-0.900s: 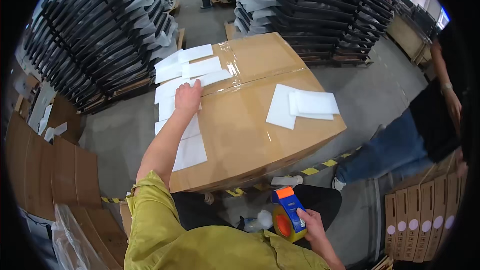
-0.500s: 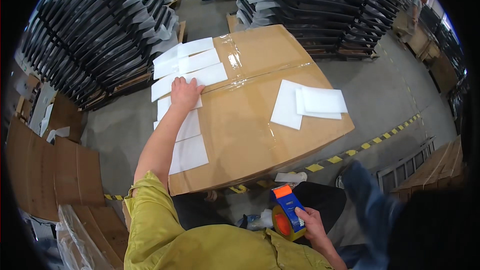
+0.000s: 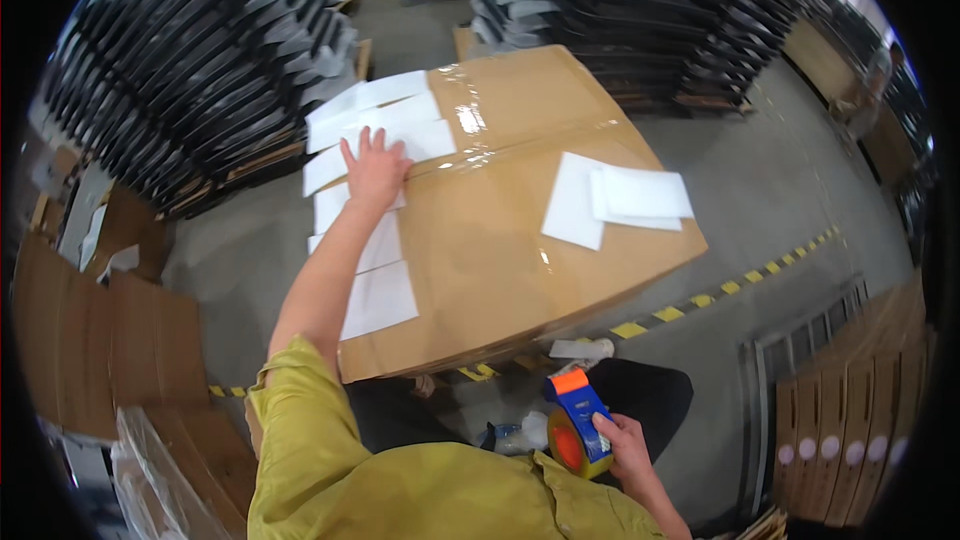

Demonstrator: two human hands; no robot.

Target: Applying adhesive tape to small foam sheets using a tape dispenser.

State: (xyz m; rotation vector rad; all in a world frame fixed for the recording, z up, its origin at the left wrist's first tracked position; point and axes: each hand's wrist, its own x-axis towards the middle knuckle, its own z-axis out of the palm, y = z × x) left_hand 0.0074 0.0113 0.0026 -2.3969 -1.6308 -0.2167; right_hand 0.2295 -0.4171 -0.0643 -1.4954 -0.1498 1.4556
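My left hand (image 3: 377,170) reaches over the left side of a large taped cardboard box (image 3: 480,270). Its fingers are spread on white foam sheets (image 3: 425,139), which lie overlapping in a column along that side. Nearer to me in the same column is another foam sheet (image 3: 380,300). Low on the right, my right hand (image 3: 628,448) grips a blue and orange tape dispenser (image 3: 588,418), held close to my body. A small pile of loose foam sheets (image 3: 640,195) rests on the right part of the box top.
Tall stacks of black frames with foam wrapping (image 3: 190,60) stand beyond the box at left, with more frames (image 3: 640,10) at right. Cardboard cartons (image 3: 845,440) stand at lower right, beside a metal frame (image 3: 757,410). Yellow-black floor tape (image 3: 700,302) runs past the box.
The fingers of my left hand have spread and lifted slightly, almost in the same place. A blue-clad leg at lower right has gone from view, uncovering cartons. The distant person has shifted right.
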